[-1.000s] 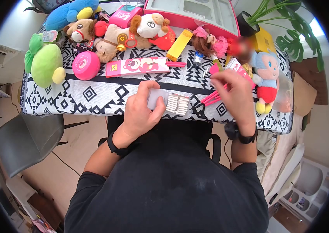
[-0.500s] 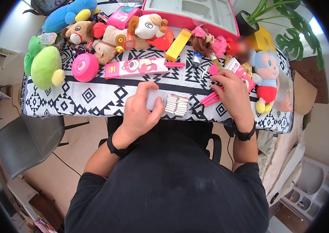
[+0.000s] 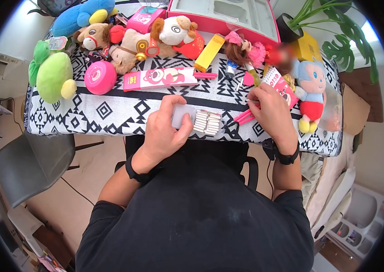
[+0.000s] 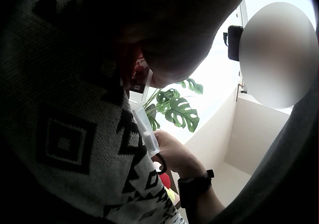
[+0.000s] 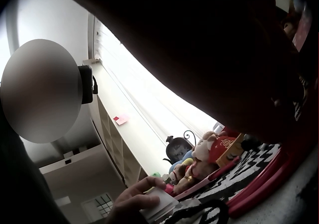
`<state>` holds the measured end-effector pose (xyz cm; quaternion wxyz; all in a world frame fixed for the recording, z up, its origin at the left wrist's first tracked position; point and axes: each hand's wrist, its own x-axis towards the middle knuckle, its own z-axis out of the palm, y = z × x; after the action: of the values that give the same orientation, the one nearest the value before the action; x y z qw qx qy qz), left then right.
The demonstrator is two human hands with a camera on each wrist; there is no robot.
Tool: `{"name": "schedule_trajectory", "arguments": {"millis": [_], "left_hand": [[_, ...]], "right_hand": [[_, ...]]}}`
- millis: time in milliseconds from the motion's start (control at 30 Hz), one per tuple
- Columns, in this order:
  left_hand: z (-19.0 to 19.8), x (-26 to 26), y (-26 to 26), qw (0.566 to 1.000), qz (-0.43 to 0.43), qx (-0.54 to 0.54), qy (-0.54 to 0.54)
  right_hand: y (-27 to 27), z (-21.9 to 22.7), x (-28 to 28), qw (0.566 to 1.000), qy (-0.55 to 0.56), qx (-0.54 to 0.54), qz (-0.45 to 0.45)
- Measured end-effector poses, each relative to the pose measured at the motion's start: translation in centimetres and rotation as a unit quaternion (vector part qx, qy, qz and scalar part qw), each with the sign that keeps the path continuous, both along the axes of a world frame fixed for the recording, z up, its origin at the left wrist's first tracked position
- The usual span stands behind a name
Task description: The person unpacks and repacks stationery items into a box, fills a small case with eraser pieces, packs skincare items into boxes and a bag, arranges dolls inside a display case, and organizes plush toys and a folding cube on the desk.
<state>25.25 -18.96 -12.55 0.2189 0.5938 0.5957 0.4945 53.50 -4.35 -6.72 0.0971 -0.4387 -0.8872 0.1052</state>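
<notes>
My left hand [image 3: 165, 127] grips a clear plastic case [image 3: 178, 115] by its bare left part, thumb and fingers on it. Small white sticks [image 3: 208, 122] lie packed in rows in its right part. To the right, my right hand [image 3: 271, 109] is over the cloth with thumb and fingertips drawn together; I cannot tell whether they pinch something small. Just left of its fingertips a thin white stick [image 3: 238, 85] lies on the cloth. Pink sticks [image 3: 245, 116] run beneath that hand. In the left wrist view the case [image 4: 146, 132] overlaps the right hand [image 4: 177, 156].
Behind the hands are a pink bear packet [image 3: 160, 78], a round pink case [image 3: 100, 77], a yellow box [image 3: 209, 53] and a small blue-and-white tube [image 3: 231, 70]. Plush toys line the back; a green one [image 3: 53, 75] stands left, a blue-and-red one [image 3: 311, 88] right.
My right hand has come down closer to the cloth and its fingers have drawn in, then shifted slightly. The left hand keeps holding the case in place.
</notes>
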Motion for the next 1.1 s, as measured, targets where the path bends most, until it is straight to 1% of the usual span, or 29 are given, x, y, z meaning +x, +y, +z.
{"name": "schedule_trajectory", "arguments": {"millis": [100,167,200,267,300,400,433,500,633,700,900,1100], "left_hand": [[0.2,0.0,-0.1,1.000,0.000,-0.007,-0.003],[0.0,0.1,-0.1,1.000,-0.001,-0.016,-0.008],[-0.4,0.2,0.0,1.000,0.004,0.001,-0.013],[-0.5,0.3,0.1,1.000,0.007,0.017,-0.018],[-0.5,0.3,0.1,1.000,0.008,0.019,-0.017],[-0.6,0.3,0.1,1.000,0.009,0.022,-0.019],[-0.6,0.3,0.1,0.999,0.008,0.023,-0.021],[-0.6,0.2,0.0,1.000,0.008,0.016,-0.020],[0.1,0.1,-0.1,1.000,0.002,-0.010,-0.010],[0.0,0.1,-0.1,1.000,0.003,-0.006,-0.010],[0.0,0.1,-0.2,1.000,0.001,-0.012,-0.009],[0.0,0.0,-0.1,1.000,-0.001,-0.007,-0.009]], "right_hand": [[-0.4,0.8,-0.4,1.000,0.013,0.006,0.002],[-1.1,1.7,-0.8,0.988,0.121,-0.089,0.031],[-1.6,2.2,-1.3,0.988,0.121,-0.089,0.030],[-3.0,2.7,-2.7,0.974,0.159,-0.138,0.086],[-3.5,2.7,-3.2,0.974,0.159,-0.138,0.084],[-4.5,1.8,-4.5,0.971,0.155,-0.109,0.146],[-4.6,1.6,-4.7,0.971,0.155,-0.109,0.147],[-4.7,1.3,-5.1,0.978,0.124,-0.072,0.151],[-4.8,1.2,-5.1,0.979,0.107,-0.077,0.155],[-4.8,1.3,-5.2,0.979,0.095,-0.073,0.163],[-4.8,1.4,-5.2,0.984,0.105,-0.060,0.131],[-5.0,1.3,-5.6,0.984,0.099,-0.059,0.137]]}}
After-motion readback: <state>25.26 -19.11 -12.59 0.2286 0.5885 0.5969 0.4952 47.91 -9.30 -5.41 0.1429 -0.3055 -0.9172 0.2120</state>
